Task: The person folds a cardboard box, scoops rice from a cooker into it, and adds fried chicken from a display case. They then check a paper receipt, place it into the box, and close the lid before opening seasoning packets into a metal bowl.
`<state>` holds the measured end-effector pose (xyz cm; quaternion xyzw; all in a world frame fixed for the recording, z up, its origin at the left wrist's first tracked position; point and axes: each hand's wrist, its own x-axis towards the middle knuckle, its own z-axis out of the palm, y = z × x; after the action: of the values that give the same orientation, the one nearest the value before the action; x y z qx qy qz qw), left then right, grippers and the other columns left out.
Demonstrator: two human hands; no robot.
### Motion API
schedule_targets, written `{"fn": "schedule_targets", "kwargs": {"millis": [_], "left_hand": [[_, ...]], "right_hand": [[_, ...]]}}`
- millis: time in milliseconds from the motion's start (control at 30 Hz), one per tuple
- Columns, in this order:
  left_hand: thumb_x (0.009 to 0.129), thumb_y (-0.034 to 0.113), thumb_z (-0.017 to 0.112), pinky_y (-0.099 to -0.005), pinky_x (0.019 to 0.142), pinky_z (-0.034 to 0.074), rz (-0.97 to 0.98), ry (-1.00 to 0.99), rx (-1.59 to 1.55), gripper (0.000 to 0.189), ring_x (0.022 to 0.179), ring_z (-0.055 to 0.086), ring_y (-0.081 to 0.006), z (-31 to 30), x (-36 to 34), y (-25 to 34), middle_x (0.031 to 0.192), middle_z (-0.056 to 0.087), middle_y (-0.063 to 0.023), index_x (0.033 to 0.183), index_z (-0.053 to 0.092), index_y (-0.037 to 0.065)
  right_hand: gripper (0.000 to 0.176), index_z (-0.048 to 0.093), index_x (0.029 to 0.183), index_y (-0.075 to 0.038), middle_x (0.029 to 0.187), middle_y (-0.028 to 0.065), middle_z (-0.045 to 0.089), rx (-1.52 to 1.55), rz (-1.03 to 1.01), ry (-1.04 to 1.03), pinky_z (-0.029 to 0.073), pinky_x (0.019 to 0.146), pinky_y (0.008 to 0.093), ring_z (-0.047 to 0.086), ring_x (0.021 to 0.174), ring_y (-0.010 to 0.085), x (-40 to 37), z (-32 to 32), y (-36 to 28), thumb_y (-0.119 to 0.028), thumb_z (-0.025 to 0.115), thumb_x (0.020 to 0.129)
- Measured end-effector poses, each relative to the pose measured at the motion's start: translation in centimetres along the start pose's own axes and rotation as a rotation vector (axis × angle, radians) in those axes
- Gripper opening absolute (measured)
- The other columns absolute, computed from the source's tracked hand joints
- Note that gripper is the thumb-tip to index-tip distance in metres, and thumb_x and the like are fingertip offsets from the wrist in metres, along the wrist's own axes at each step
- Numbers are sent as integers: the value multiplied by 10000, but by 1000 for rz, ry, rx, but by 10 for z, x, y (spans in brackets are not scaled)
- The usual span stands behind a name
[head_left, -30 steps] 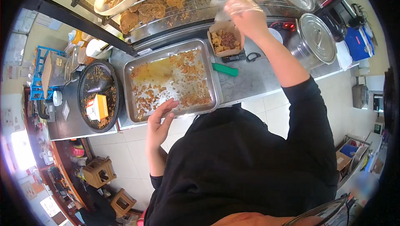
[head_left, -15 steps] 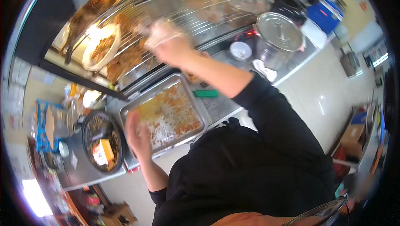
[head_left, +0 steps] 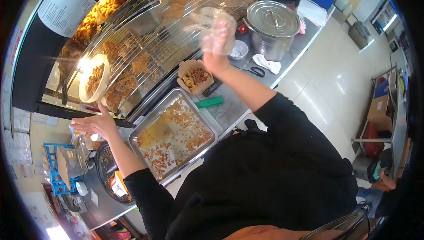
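Note:
My left hand (head_left: 99, 124) is open with its fingers spread, just below a cream oval bowl (head_left: 102, 84) of fried pieces in the display case. It holds nothing. My right hand (head_left: 216, 41), covered in clear thin plastic like a disposable glove, is raised by the case's wire rack (head_left: 174, 45); motion smears its fingers. Below it stands an open cardboard box (head_left: 183, 68) filled with chopped fried pieces and reddish bits. A metal tray (head_left: 212, 127) with crumbs and yellowish oil lies between my arms. Fried cutlets (head_left: 123, 85) rest on the rack.
A lidded steel pot (head_left: 273, 36), a small white bowl (head_left: 239, 50), black-handled scissors (head_left: 257, 71) and a green handle (head_left: 209, 102) are on the counter. A round black pan (head_left: 102, 162) with a carton is at left. Another person's hand (head_left: 388, 180) shows at far right.
My left hand has moved from over the tray up and left toward the case. My right hand has swung right, away from the rack's middle, uncovering the cardboard box.

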<state>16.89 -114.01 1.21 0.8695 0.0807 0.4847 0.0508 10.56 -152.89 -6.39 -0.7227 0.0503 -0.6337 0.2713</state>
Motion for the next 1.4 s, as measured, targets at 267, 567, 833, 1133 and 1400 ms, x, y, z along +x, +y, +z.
{"fn": "schedule_targets", "kwargs": {"millis": [267,567,833,1133,1400], "left_hand": [[758,637,637,-662,1058,93,10,3,-26,1202,1390,27,-493,9,1,-38,1471,17,-377,1430,-33,-101],[686,696,666,-733,996,134,-65,21,-106,1270,1402,23,-459,10,-1,-45,1491,-10,-327,1447,-39,-35],[913,153,585,-415,979,376,126,-223,-707,184,1144,512,-320,-73,-72,13,1217,577,-190,940,626,-25],[904,359,574,-360,771,494,-280,-974,-623,355,858,669,-292,-82,-150,105,877,688,-174,1037,657,40],[866,437,567,-448,758,507,-167,-1128,-332,462,880,649,-370,-26,-165,176,961,677,-201,1111,644,53]], "right_hand": [[254,691,948,-53,878,169,683,-320,444,-1160,498,744,434,642,820,365,-23,-56,79,-219,522,858],[243,679,1017,-86,913,147,681,-104,440,-590,509,744,404,654,835,315,50,-121,32,-212,536,866],[441,470,1303,-126,1070,199,628,-595,157,-575,502,804,469,631,923,381,157,-99,117,-170,495,865],[450,456,1337,-231,1134,155,612,-1018,-6,-799,507,782,521,635,998,356,215,-84,214,-223,451,887],[432,471,1350,-210,1155,154,607,-903,-34,-883,498,829,467,621,1009,342,227,-91,246,-246,448,920]]}}
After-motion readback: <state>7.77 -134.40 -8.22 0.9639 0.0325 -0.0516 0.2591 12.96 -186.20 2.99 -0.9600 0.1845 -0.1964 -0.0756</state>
